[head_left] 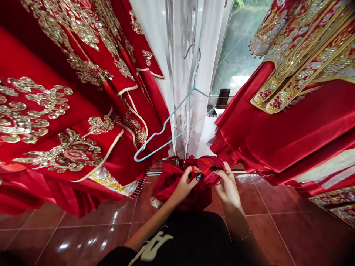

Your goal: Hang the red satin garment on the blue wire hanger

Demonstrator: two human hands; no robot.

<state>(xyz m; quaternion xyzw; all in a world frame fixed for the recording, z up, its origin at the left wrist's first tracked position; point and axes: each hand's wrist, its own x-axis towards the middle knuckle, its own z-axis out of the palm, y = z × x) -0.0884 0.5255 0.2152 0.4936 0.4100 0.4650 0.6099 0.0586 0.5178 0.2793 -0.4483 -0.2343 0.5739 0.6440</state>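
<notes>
around: gold-embroidered red robes (pixel 55 122) (pixel 280 125) hang both sides, pale blue wire hanger (pixel 165 123) just above hands, white curtain (pixel 206 122) behind, phone (pixel 223 98) on ledge | pose: left hand (pixel 184 184), right hand (pixel 229 186) close together, forearms forward | fingers: both grasping | red cloth (pixel 169 188): bunched between hands, above red tile floor (pixel 83 225)

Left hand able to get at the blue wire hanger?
Probably yes: the left hand sits just below the low corner of the blue wire hanger, nothing between, though it's holding the red cloth.
</notes>
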